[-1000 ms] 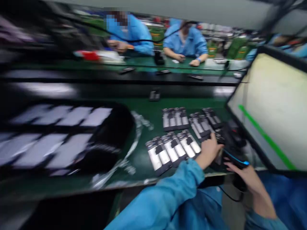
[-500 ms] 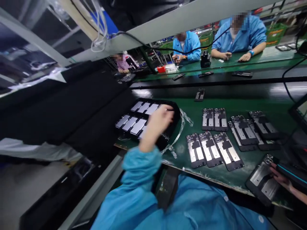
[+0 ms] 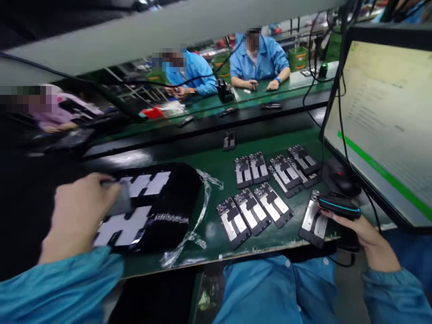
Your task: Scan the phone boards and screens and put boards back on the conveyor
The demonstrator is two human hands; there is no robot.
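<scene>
My left hand (image 3: 81, 207) is over the left part of a black tray (image 3: 178, 193), pinching a grey flat battery (image 3: 120, 198). Rows of silver batteries (image 3: 138, 225) lie in the tray. At the right, my right hand (image 3: 361, 229) is wrapped round a black scanner (image 3: 339, 206) with a blue light strip. Just under the scanner's left end lies an opened phone (image 3: 313, 220) at the table's front edge. Several more opened phones (image 3: 253, 211) with dark boards and silver plates lie in two rows between the tray and the scanner.
A monitor (image 3: 388, 126) stands at the right, with a black mouse (image 3: 342, 180) beside it. Crumpled clear plastic (image 3: 202, 211) runs along the tray's right side. Black cables hang at the back. Across the line sit people in blue (image 3: 263, 58); one in pink is at the left.
The view has turned right, bringing the monitor and more of my right arm into sight. My left hand has moved to the tray's left part and now holds a battery.
</scene>
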